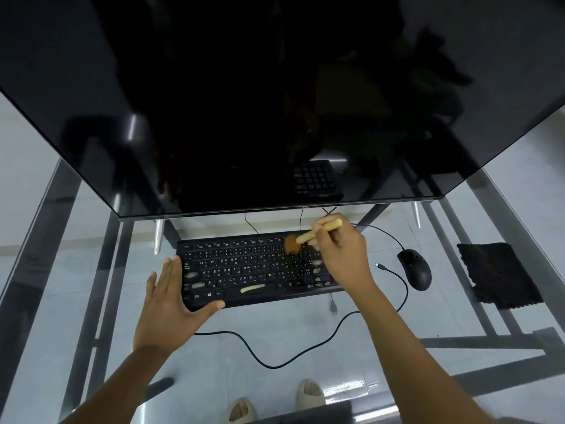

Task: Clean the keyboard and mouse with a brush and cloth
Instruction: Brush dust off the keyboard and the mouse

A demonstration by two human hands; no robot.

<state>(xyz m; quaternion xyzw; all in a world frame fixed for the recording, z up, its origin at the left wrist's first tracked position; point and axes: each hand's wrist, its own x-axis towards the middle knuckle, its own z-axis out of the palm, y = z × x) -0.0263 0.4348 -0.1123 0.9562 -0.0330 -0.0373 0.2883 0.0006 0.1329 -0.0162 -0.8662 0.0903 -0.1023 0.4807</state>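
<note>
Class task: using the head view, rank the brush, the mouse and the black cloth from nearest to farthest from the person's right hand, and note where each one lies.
1. Brush: held in the right hand, bristles on the keyboard's upper right keys.
2. Mouse: on the glass table, just right of that hand.
3. Black cloth: farther right, beyond the mouse, near the table's right edge.

I see a matt black plastic keyboard (256, 267) on a clear glass table (397, 316). Right of it: smooth matt mouse (415, 269), rough dark cloth (498, 275). Brush (318, 232) handle looks like pale wood.
</note>
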